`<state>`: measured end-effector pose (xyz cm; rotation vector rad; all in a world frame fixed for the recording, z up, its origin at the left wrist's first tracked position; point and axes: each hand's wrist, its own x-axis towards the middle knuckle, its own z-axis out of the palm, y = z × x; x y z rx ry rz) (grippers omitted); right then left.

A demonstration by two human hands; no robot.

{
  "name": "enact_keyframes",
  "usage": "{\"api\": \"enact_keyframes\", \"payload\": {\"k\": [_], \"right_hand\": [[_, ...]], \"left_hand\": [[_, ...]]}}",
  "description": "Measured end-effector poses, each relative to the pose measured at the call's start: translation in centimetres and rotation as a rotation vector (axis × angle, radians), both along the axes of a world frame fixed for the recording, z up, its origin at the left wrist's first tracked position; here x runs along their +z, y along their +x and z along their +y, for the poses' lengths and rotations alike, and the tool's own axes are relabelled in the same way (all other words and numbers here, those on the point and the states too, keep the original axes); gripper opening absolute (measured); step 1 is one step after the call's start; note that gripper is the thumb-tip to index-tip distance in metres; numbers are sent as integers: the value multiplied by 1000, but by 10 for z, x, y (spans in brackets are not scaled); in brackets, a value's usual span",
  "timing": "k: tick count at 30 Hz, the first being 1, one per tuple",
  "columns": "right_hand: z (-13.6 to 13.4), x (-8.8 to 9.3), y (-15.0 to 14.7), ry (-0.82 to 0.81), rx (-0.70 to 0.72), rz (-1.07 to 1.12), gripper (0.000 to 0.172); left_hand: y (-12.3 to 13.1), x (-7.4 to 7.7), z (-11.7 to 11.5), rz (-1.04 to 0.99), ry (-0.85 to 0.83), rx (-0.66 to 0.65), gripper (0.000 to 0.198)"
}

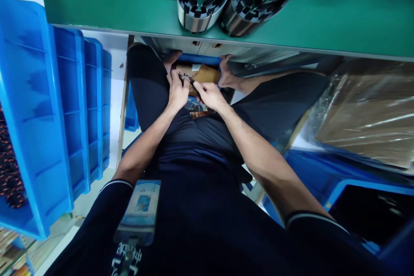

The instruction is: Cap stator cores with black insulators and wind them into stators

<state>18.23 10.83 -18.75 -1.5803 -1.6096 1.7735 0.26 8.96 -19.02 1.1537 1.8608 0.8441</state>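
Note:
Between my knees, below the table edge, both hands meet around a small dark part (186,78). My left hand (177,90) has its fingers closed on the part's left end. From the right, my right hand (211,95) grips the same dark part, thumb on top. The part is small and mostly covered by fingers, so its shape is hard to tell. Beneath the hands lie brown cardboard pieces (208,74) in a blue bin (200,58).
A green table (113,0) spans the top, with metal cylinders (198,23) lined with black pieces near its edge. Blue bins (35,86) are stacked at the left. At the right are plastic-wrapped cardboard (371,116) and another blue bin (343,185).

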Motion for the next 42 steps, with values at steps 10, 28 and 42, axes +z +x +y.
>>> {"api": "enact_keyframes", "payload": {"k": [10, 28, 42], "right_hand": [[11, -36, -12, -121, -82, 145, 67], [-39, 61, 25, 174, 42, 252, 60], [-61, 82, 46, 445, 135, -9, 60]], "left_hand": [[-5, -14, 0, 26, 15, -4, 16], [-5, 92, -54, -867, -278, 111, 46], [-1, 84, -59, -802, -116, 25, 66]]}}
